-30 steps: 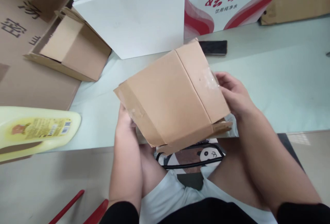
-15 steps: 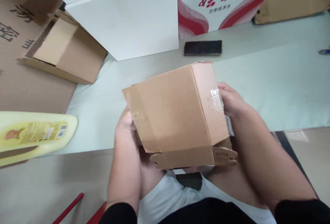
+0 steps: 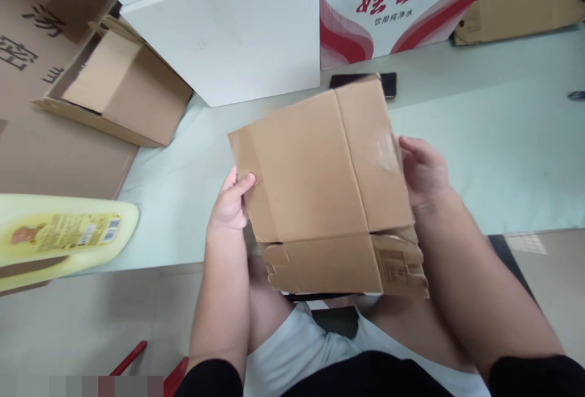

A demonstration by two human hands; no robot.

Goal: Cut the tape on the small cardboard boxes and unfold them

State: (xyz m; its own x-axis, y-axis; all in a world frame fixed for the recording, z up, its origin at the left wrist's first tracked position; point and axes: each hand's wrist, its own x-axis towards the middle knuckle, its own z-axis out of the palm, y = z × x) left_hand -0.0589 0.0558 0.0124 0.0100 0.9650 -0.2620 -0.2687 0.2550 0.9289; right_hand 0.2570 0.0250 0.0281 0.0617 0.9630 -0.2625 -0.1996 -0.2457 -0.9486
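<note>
A brown cardboard box [image 3: 306, 172], nearly flattened, is held tilted over the table's front edge and my lap. My left hand [image 3: 232, 201] grips its left side, thumb on the front face and the other fingers partly hidden behind. At the opposite side, my right hand [image 3: 424, 170] is bent around the right edge beside a strip of clear tape [image 3: 388, 152]; its fingertips are mostly hidden and a little blurred. Loose notched flaps [image 3: 397, 263] hang along the box's lower edge. Behind its upper corner lies a black phone [image 3: 389, 84], partly covered.
A white box [image 3: 223, 44] and a red-and-white printed carton [image 3: 388, 31] stand at the back. On the left are an open cardboard box [image 3: 141, 95] and a pale yellow jug [image 3: 123, 217]. Folded cardboard [image 3: 525, 10] lies at the far right, near a pen-like object [image 3: 576, 95].
The cardboard box has gone from a boxy shape to nearly flat and has risen slightly, now overlapping the phone. My left thumb has come onto its front face.
</note>
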